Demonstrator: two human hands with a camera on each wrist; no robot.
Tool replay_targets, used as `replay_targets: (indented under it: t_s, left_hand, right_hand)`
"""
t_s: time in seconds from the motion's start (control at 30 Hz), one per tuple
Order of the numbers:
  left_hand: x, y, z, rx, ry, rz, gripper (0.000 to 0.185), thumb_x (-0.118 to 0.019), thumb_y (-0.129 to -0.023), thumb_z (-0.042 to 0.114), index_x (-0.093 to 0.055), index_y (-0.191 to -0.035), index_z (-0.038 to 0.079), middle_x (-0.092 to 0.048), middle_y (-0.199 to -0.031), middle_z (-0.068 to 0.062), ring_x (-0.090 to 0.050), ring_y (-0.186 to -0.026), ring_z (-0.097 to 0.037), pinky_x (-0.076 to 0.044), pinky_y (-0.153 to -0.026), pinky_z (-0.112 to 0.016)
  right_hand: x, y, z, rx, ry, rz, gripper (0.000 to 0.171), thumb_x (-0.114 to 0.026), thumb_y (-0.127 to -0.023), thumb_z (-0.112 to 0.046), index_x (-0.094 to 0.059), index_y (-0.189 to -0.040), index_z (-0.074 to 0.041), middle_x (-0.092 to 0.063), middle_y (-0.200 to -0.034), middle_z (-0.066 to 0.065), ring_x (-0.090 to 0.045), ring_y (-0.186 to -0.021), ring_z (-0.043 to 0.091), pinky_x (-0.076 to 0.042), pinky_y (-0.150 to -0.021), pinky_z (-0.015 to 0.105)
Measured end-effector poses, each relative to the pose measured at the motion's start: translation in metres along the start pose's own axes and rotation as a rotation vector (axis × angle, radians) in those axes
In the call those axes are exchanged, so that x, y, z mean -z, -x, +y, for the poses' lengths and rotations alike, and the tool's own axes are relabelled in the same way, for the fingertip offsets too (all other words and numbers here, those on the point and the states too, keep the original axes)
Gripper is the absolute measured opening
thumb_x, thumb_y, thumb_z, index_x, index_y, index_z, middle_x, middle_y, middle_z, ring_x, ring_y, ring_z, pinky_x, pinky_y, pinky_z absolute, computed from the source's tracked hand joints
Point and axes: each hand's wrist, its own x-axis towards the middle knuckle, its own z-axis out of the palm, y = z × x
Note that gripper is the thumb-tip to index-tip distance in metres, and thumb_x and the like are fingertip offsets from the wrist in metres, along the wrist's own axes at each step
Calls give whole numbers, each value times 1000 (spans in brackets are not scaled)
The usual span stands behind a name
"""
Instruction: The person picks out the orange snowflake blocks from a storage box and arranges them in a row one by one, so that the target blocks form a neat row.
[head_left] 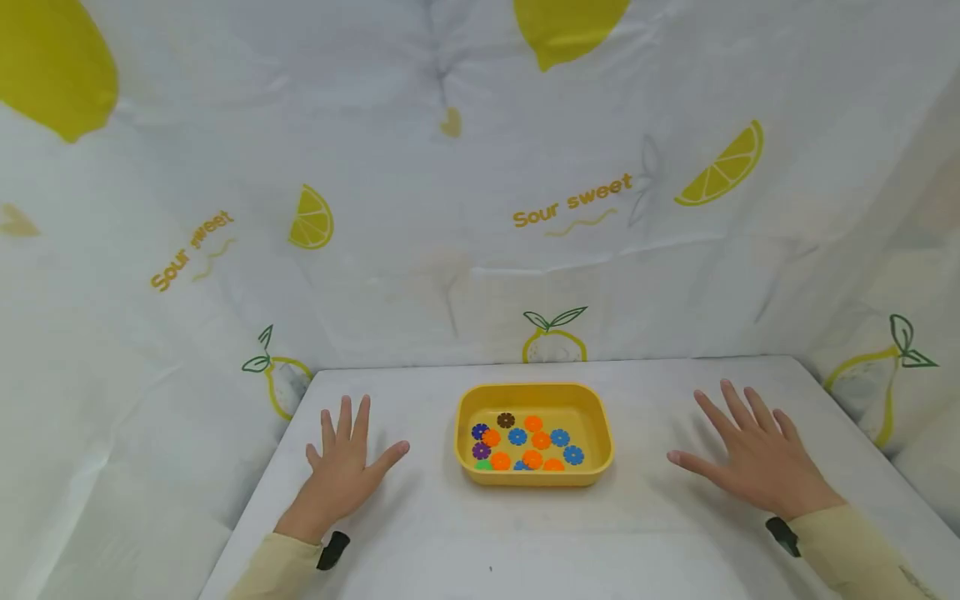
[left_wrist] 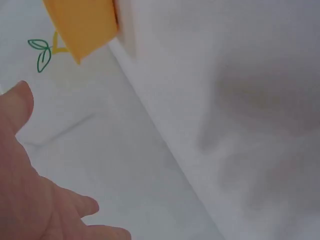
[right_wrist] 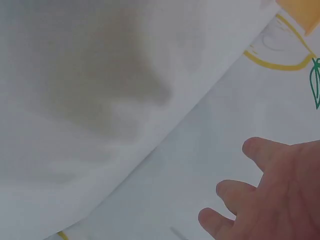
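Note:
A yellow tray [head_left: 598, 425] sits in the middle of the white table [head_left: 465, 533]. Inside it lie several small flower-shaped discs [head_left: 517, 437] in orange, blue, purple, brown and green. My left hand [head_left: 343, 467] lies flat on the table to the left of the tray, fingers spread, holding nothing. My right hand [head_left: 753, 457] lies flat to the right of it, fingers spread too. In the left wrist view my left hand [left_wrist: 35, 195] shows with a corner of the tray [left_wrist: 82, 22]. The right wrist view shows my right hand [right_wrist: 272, 200] with straight fingers.
White cloth printed with lemons and "Sour sweet" [head_left: 573, 200] walls in the table at the back and both sides. The table's far edge [head_left: 555, 364] meets the cloth just behind the tray. Pale yellow sleeves [head_left: 862, 554] cover both forearms.

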Motion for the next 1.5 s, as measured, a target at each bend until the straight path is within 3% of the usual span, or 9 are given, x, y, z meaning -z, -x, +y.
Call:
replay_targets:
  t_s: [0.13, 0.33, 0.5, 0.6, 0.7, 0.8, 1.07, 1.3, 1.5]
  left_hand:
    - [-6, -13, 10, -25, 107, 23, 115, -53, -100, 79, 2, -175, 11, 9, -181, -22, 12, -165, -55, -7, -124, -85]
    - [-22, -34, 30, -42, 251, 69, 100, -71, -102, 55, -18, -174, 9, -22, -179, -21, -27, -164, -45, -28, -130, -65]
    - [-35, -51, 45, 2, 400, 62, 86, -73, -101, 53, -36, -170, 18, -47, -168, -14, -62, -140, -37, -56, -111, -57]
    - [-42, -61, 51, 34, 527, 22, 83, -71, -100, 60, -42, -167, 21, -57, -160, -12, -74, -120, -30, -65, -95, -46]
    - [-47, -67, 56, 57, 648, -22, 82, -70, -99, 64, -47, -164, 21, -63, -151, -13, -76, -106, -23, -67, -83, -37]
    - [-51, -71, 60, 61, 727, -48, 75, -69, -102, 59, -51, -161, 16, -66, -142, -15, -76, -99, -19, -68, -79, -35]
    - [-62, -81, 60, 93, 853, -100, 57, -67, -106, 47, -63, -150, 12, -74, -124, -11, -74, -98, -21, -66, -87, -33]
    - [-71, -81, 55, 34, 955, -156, 47, -71, -105, 32, -67, -145, 7, -77, -113, -14, -71, -93, -19, -65, -85, -30]
    - [-77, -81, 52, 25, 1015, -162, 48, -74, -104, 31, -68, -144, 6, -78, -114, -16, -72, -89, -17, -65, -85, -29]
  right_hand:
    - [5, -20, -10, 43, -10, -5, 114, -62, -91, -83, -31, -169, -6, -15, -174, 37, -18, -154, 65, -15, -119, 82]
    - [15, -52, -43, 197, -104, -21, 99, -78, -91, -66, -46, -163, -6, -30, -172, 33, -36, -149, 60, -29, -119, 78]
    - [24, -72, -75, 267, -211, -82, 83, -81, -94, -53, -52, -160, -12, -39, -172, 23, -44, -150, 53, -43, -115, 74]
    - [28, -82, -91, 303, -233, -111, 77, -81, -95, -48, -54, -159, -13, -45, -169, 19, -46, -151, 49, -44, -117, 71]
    - [31, -92, -105, 335, -223, -157, 73, -82, -95, -45, -57, -156, -13, -53, -163, 17, -49, -149, 45, -44, -118, 68]
    - [31, -102, -118, 344, -210, -221, 68, -82, -95, -45, -61, -152, -15, -60, -158, 11, -54, -146, 40, -46, -119, 63]
    - [25, -127, -155, 415, -240, -384, 56, -85, -95, -37, -69, -144, -16, -69, -143, 5, -64, -131, 30, -54, -114, 54]
    - [11, -139, -181, 448, -261, -495, 43, -86, -95, -23, -74, -136, -17, -74, -130, 0, -66, -120, 23, -56, -110, 48]
    - [-4, -143, -199, 471, -236, -555, 35, -85, -94, -20, -77, -128, -19, -74, -114, -7, -62, -107, 14, -56, -104, 41]
